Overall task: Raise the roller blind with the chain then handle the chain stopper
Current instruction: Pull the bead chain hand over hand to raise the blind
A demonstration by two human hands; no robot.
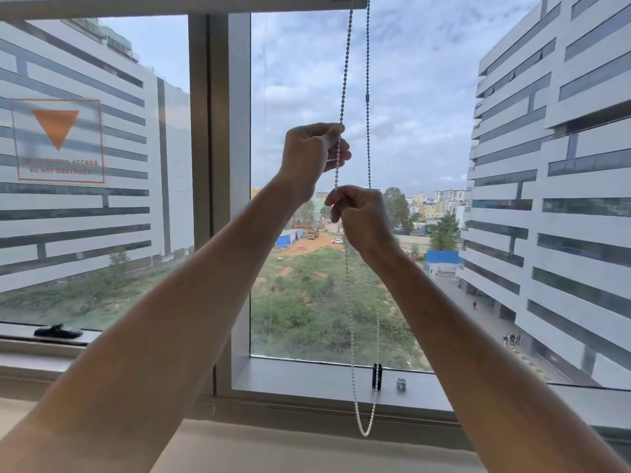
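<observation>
**Both hands on the near strand of the bead chain**

At the centre of the frame the left hand (312, 155) was raised highest, its fingers curled and pinching the bead chain (345, 73). Just below it and to the right, the right hand (358, 216) pinched the same strand between curled fingertips. The second strand hung free beside them, carrying a dark chain stopper (367, 97) above hand level. The loop dropped to the lower centre, its bottom hanging past the window sill (307, 377), where a black chain holder (376, 376) stood. A dark window handle (58, 331) lay at lower left, under an orange triangle sticker (58, 141) on the left pane.
</observation>
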